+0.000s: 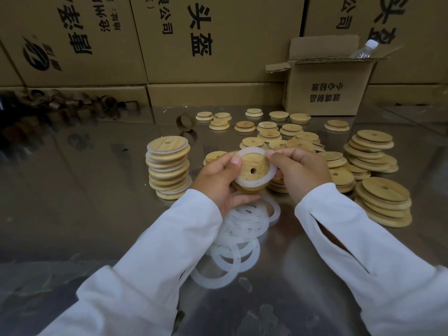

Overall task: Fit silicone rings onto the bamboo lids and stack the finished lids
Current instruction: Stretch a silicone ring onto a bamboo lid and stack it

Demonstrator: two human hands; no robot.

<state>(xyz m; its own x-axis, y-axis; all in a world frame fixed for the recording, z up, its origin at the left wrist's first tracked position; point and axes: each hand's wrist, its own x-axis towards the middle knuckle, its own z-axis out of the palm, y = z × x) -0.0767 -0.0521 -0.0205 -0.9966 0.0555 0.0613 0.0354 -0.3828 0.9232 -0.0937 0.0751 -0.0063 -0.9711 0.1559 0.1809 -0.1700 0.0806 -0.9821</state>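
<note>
Above the table's middle I hold a round bamboo lid (pixel 254 164) with a small hole, a white silicone ring (pixel 252 184) lying around its raised centre. My left hand (pixel 218 180) grips the lid's left edge, thumb pressing the ring. My right hand (pixel 300 170) pinches the ring's upper right edge. A stack of ringed lids (pixel 168 168) stands to the left. Loose silicone rings (pixel 238 235) lie in a heap under my hands.
Bare bamboo lids (pixel 378 170) are piled at the right and scattered behind. An open cardboard box (pixel 324 93) with a plastic bottle (pixel 364 49) stands at the back right. Large cartons (pixel 169 44) wall the back. Brown tape cores (pixel 80 105) lie far left on the shiny metal table (pixel 84 190).
</note>
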